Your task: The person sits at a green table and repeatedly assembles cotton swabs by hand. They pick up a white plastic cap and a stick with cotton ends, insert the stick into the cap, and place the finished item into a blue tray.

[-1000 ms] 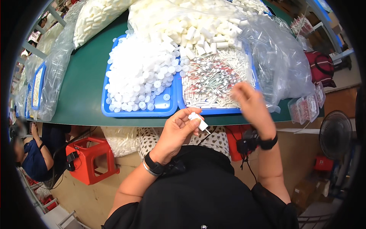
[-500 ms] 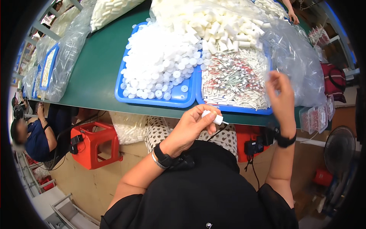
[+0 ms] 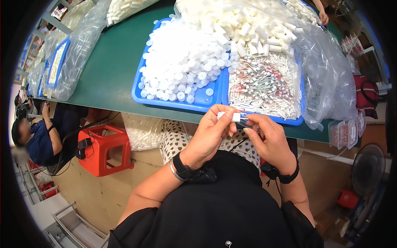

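Note:
My left hand [image 3: 211,133] is closed around a white plastic cylinder [image 3: 235,117], gripped between thumb and fingers just in front of the table edge. My right hand [image 3: 269,138] has its thumb and fingers drawn together at the cylinder's right end. What those fingertips hold is too small and covered to name. Beyond the hands, a blue tray [image 3: 175,104] carries a heap of translucent white discs [image 3: 186,68]. To its right, a second blue tray [image 3: 291,121] holds thin white sticks and wire-like pieces with red and green parts [image 3: 264,82].
White cylinders [image 3: 256,31] pile up behind the trays, beside a clear plastic bag [image 3: 328,78]. A red stool [image 3: 105,151] stands at the left, near a seated person [image 3: 41,138]. At the far right are a fan [image 3: 368,165] and clear boxes [image 3: 344,134].
My right hand has come from above the right tray down and left to the cylinder's end, its fingers closing together. The left hand keeps hold of the white cylinder. The view has shifted slightly.

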Motion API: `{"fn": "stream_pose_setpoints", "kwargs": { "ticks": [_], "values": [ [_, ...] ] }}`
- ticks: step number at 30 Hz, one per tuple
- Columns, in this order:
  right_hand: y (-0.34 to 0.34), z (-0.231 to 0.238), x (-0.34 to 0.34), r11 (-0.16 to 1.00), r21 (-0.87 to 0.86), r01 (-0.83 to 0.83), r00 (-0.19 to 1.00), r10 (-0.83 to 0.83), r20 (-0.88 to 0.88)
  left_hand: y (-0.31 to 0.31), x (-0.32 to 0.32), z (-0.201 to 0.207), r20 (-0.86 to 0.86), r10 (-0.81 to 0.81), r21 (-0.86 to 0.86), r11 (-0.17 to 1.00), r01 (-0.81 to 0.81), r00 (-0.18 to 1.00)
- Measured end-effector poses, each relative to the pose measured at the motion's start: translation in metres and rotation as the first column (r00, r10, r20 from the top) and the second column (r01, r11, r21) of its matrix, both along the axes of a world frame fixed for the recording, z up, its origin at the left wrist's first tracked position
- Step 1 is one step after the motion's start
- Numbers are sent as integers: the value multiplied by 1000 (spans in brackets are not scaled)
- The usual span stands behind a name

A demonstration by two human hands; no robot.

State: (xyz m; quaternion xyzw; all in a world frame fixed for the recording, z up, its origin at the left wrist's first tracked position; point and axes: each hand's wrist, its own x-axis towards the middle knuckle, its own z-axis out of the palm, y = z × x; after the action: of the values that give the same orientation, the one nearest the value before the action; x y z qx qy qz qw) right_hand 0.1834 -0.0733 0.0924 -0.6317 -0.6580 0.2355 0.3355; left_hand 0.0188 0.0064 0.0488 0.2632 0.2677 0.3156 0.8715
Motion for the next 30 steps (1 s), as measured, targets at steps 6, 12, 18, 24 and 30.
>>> {"fn": "stream_pose_setpoints", "kwargs": {
  "ticks": [6, 12, 18, 24, 30],
  "values": [
    [4, -11, -1, 1000, 25, 19, 1000, -19, 2, -10, 4, -9, -149, 50, 271, 963, -8, 987],
    [6, -15, 6, 977, 157, -141, 985, 124, 117, -9, -2, -10, -226, -74, 202, 972, 121, 971],
    [8, -29, 1, 967, 191, -168, 984, 153, 90, -9, 7, -15, -36, -27, 105, 994, 30, 999],
    [10, -37, -12, 984, 141, -105, 985, 123, -124, -13, 10, -20, 21, -101, 232, 968, 93, 995],
    [13, -48, -20, 988, 134, -71, 992, 85, -97, -10, 5, -26, 108, -140, 51, 990, 135, 984]
  ]
}}
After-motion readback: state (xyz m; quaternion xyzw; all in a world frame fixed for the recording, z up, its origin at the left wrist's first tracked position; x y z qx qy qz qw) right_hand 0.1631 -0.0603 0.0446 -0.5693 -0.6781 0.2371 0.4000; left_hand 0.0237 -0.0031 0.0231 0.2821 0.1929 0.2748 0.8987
